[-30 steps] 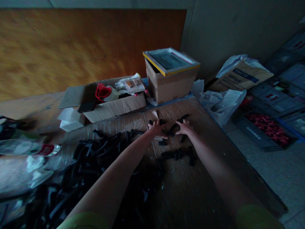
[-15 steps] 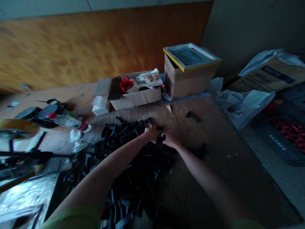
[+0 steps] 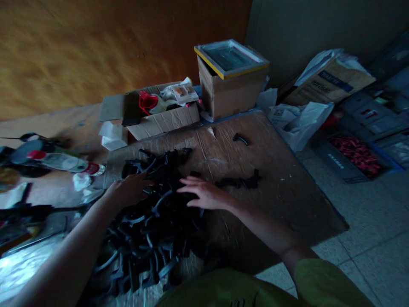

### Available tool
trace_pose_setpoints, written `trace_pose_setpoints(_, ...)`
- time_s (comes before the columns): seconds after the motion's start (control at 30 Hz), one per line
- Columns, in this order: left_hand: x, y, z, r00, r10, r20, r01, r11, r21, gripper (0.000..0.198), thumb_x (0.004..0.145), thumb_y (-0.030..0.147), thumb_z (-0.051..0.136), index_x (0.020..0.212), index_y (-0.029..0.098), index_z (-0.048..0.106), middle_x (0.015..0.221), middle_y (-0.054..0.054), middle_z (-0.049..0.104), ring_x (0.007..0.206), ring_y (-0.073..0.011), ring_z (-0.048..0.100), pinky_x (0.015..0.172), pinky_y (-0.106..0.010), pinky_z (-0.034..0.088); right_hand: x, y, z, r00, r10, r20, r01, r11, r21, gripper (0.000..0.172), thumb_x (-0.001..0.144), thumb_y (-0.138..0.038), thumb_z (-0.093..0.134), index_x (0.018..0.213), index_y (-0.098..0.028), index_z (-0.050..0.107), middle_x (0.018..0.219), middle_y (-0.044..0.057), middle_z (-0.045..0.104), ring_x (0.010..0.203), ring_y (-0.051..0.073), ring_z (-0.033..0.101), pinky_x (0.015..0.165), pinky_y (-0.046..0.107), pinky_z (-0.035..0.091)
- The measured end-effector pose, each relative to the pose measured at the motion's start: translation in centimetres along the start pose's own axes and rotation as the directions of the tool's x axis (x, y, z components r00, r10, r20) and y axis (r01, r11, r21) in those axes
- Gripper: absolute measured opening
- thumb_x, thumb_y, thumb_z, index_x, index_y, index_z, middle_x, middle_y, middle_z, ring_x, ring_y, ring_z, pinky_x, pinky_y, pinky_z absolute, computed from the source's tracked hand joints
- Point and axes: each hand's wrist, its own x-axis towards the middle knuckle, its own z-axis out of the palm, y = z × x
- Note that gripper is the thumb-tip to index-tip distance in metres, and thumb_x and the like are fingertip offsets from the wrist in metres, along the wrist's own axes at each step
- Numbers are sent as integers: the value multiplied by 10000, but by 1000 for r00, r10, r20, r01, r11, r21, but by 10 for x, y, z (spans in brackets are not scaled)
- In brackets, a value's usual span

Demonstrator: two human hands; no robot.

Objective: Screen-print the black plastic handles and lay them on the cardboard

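Note:
A big heap of black curved plastic parts (image 3: 150, 238) lies across the work table. At its upper left rests my left hand (image 3: 132, 189), its fingers reaching in among the parts and partly lost in the dark. Over the heap's right side my right hand (image 3: 200, 192) is spread, fingers apart, with nothing held in it. To the right of that hand a few black parts (image 3: 239, 181) lie joined or touching in a short row. Farther back, a single black curved part (image 3: 240, 139) lies alone on the table.
Behind the heap stand an open carton (image 3: 164, 121) of odds and ends and a taller box (image 3: 230, 91) topped by a framed screen. A plastic bottle (image 3: 67, 163) lies at left. Right of the table are bags (image 3: 297, 123) and a floor crate (image 3: 338, 160) of red parts.
My hands, together at the heap's far edge before, have moved apart: the left to the left over the heap, the right with fingers spread. The view has shifted rightward and down.

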Motion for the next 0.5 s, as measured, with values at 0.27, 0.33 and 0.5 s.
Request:
trace_pose_setpoints(0.27, 47, 186, 9, 903, 396, -165, -427, 865, -264, 536, 831, 286, 654, 1362, 269, 584, 1513, -66, 471, 1403, -273, 412, 1153, -415, 376, -149, 123, -54, 366, 850, -379, -931, 329, -160, 678, 856, -429, 717, 1450, -199, 484, 1369, 202, 460, 1228, 339, 534, 990, 446, 449)
trace_pose_setpoints(0.33, 70, 235, 25, 875, 470, -113, -482, 833, -272, 673, 810, 307, 687, 1451, 276, 485, 1545, -93, 416, 1429, -316, 361, 1142, -464, 380, -158, 134, -48, 458, 847, -269, -889, 432, -155, 636, 834, -338, 748, 1418, -214, 529, 1328, 160, 483, 1139, 259, 596, 973, 345, 460)
trace_pose_setpoints(0.5, 106, 291, 54, 902, 412, -129, -431, 873, -229, 528, 905, 216, 504, 1428, 292, 487, 1321, -115, 575, 1237, -296, 533, 963, -431, 512, -157, 149, -46, 603, 788, -129, -792, 571, -214, 372, 823, -25, 587, 1122, -199, 722, 1132, 74, 602, 1029, 159, 624, 912, 236, 449)
